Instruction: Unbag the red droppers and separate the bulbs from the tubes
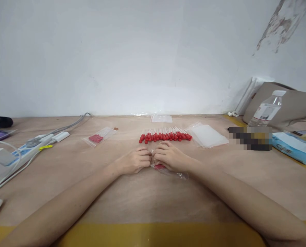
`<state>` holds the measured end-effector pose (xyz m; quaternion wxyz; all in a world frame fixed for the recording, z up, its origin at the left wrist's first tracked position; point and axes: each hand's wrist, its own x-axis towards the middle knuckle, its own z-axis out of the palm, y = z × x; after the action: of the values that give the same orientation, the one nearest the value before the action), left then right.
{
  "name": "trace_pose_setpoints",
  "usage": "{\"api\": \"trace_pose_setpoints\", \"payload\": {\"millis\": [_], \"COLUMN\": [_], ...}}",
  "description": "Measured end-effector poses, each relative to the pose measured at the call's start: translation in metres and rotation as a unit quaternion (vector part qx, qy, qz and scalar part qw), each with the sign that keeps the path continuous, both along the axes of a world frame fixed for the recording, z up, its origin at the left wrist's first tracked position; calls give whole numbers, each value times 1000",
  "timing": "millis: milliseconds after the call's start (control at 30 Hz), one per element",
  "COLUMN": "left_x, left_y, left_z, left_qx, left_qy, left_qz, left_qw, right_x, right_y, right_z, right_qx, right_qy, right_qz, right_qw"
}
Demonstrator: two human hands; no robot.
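A clear plastic bag point(173, 174) is held over the middle of the worktop point(148, 199), thin and crumpled, with red pieces point(159, 166) showing through; much of it is covered, and its loose end spreads toward the near edge. Just beyond it, closer to the far edge, lies a row of red-tipped sticks point(165, 136), packed side by side and overlapping, red heads facing the near edge, pale shafts the far one. Toward the left edge, a filled bag point(105, 132) lies flat at a slant, its red contents gathered at the nearer end. Toward the right edge, touching or just beside the row, rests a stack of flat, whitish, translucent bags point(207, 135).
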<state>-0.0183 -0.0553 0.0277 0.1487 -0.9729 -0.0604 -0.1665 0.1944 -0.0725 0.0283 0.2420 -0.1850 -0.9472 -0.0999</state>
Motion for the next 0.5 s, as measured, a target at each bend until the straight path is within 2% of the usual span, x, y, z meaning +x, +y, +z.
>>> {"api": "trace_pose_setpoints", "payload": {"millis": [133, 233, 367, 500], "left_x": [-4, -7, -6, 1], "left_y": [0, -1, -2, -1], "left_z": [-3, -4, -8, -14], "left_qx": [-100, -176, -240, -291], "left_qy": [-24, -39, -93, -142], "left_qz": [-12, -6, 9, 32], "left_qw": [995, 984, 966, 946], "right_x": [5, 16, 38, 53], "right_y": [-2, -4, -12, -23], "right_z": [9, 11, 3, -12], "right_qx": [-108, -137, -169, -201], "right_qy": [69, 123, 110, 90], "right_qz": [-6, -58, -131, -162], "right_qw": [992, 981, 971, 962]}}
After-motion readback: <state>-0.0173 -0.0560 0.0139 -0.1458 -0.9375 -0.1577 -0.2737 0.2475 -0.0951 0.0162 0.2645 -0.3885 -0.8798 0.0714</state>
